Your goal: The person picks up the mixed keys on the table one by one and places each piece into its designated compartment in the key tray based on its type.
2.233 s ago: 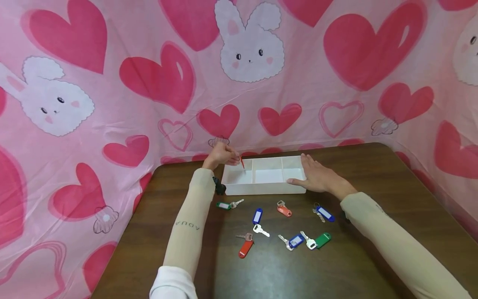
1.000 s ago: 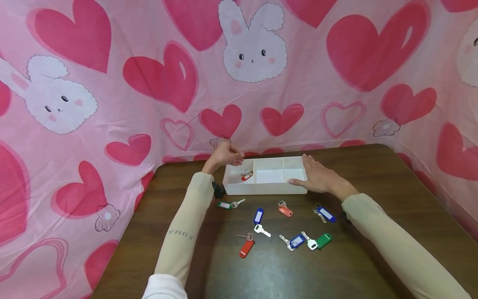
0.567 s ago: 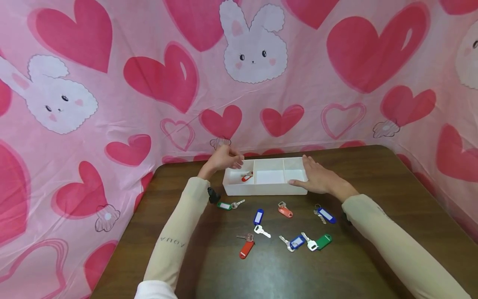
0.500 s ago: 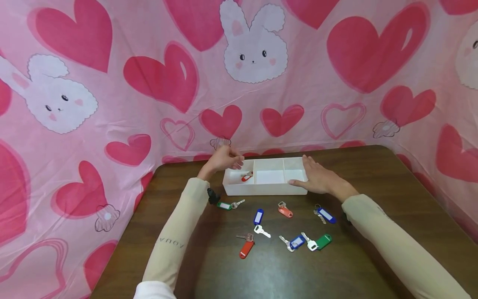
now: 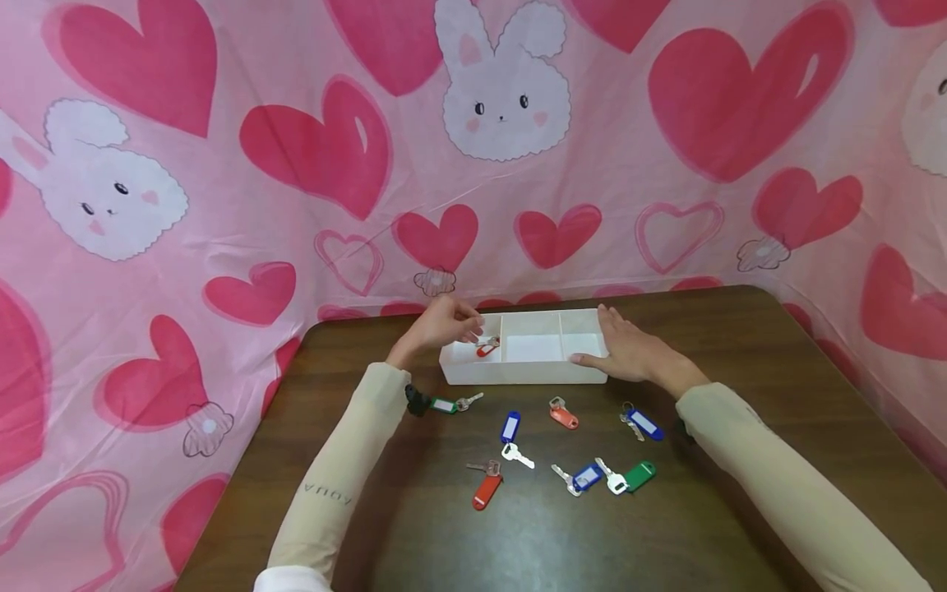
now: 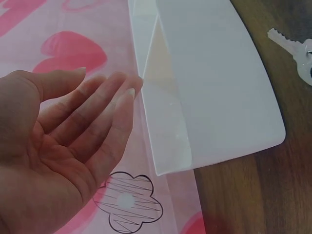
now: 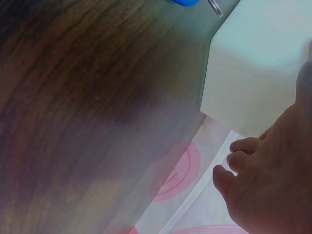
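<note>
A white three-compartment box (image 5: 525, 374) stands near the far table edge. Inside its left compartment lies a key with a red tag (image 5: 487, 349). My left hand (image 5: 446, 322) hovers over that compartment's left side; the left wrist view shows its fingers (image 6: 105, 134) loosely bent, the palm holding nothing. Against the box's right end rests my right hand (image 5: 632, 345), fingers extended and thumb over the near rim. In the right wrist view, part of the right hand (image 7: 270, 180) is cut off by the frame edge.
Tagged keys lie scattered before the box: green (image 5: 444, 405), blue (image 5: 510, 427), orange-red (image 5: 564, 417), blue (image 5: 645, 423), red (image 5: 487, 492), blue (image 5: 588, 477) and green (image 5: 639, 475). A pink curtain (image 5: 592, 181) hangs behind the wooden table (image 5: 473, 551).
The red-tagged key left my left hand and dropped into the left compartment. My left forearm has since swung leftward, and the hand has sunk slightly. My right hand has stayed in place.
</note>
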Demonstrator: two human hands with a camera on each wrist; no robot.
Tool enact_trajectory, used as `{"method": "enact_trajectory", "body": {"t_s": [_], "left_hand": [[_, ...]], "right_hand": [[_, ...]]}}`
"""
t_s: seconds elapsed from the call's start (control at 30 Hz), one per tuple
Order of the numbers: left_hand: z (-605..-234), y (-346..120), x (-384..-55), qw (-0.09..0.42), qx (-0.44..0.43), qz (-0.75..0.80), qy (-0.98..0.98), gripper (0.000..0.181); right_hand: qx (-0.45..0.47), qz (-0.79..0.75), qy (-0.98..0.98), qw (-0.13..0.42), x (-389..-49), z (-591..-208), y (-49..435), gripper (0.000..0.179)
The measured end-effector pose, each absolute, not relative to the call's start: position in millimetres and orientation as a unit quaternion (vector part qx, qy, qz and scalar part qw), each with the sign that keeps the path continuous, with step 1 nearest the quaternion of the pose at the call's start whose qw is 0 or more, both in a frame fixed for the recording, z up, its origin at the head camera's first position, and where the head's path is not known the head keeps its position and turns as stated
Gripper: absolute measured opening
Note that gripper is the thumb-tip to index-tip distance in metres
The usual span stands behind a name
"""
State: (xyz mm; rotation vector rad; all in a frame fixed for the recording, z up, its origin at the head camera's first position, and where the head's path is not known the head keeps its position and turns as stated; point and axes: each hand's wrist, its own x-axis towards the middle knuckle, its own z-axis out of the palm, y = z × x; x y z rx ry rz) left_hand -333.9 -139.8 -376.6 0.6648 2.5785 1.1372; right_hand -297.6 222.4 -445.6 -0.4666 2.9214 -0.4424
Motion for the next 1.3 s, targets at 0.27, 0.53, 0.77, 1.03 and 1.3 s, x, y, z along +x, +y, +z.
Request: {"method": "enact_trajectory", "body": {"t_s": [0.27, 0.53, 0.77, 1.03, 1.3], "left_hand": [[-378, -139, -327, 0.114, 0.242, 0.359, 0.894, 0.028], [-378, -143, -315, 0.121, 0.240, 0.351, 0.897, 0.026], [-382, -147, -308, 0.104, 0.249, 0.310, 0.911, 0.025], [-385, -148, -298, 0.096, 0.257, 0.284, 0.919, 0.024], [-387, -151, -284, 0.097, 0.249, 0.285, 0.921, 0.029]], "right_hand": [[-0.158, -0.149, 0.973, 0.074, -297, -445, 223, 0.129], [-0.157, -0.152, 0.973, 0.076, -297, -444, 223, 0.129], [-0.156, -0.155, 0.972, 0.079, -297, -444, 222, 0.130], [-0.154, -0.155, 0.973, 0.076, -297, -444, 223, 0.129], [-0.155, -0.162, 0.971, 0.076, -297, -446, 223, 0.130]]}}
